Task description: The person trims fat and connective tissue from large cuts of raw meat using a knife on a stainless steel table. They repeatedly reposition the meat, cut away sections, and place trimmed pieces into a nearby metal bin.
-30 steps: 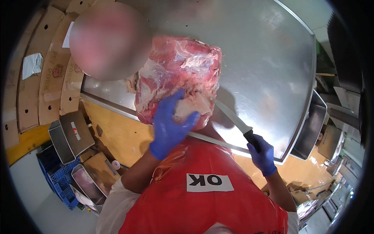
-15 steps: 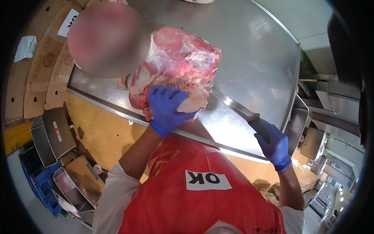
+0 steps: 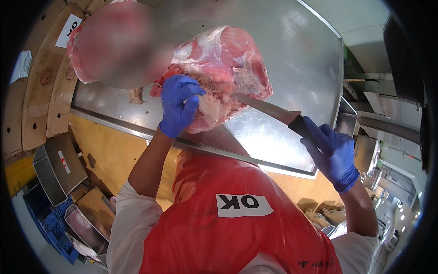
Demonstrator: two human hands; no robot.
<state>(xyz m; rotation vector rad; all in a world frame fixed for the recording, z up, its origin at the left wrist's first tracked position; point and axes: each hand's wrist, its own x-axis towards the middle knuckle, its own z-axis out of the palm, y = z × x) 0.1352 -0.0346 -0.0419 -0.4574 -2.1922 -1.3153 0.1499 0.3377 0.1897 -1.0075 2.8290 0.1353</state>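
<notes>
I have the large cut of raw meat (image 3: 244,48) on the metal table (image 3: 303,64). Left hand (image 3: 177,107): fingers curled against its near-left side; I cannot tell whether that grip pinches flesh. Right hand (image 3: 333,155): grip closed round the handle of the knife (image 3: 269,108), blade tip at the meat. Labelling: bold black letters on a white label (image 3: 244,205), inverted, on the red apron (image 3: 214,244); print on brown cartons (image 3: 36,105).

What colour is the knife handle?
Black: the knife handle shows best in the head view, its rear part hidden by the right hand.
</notes>
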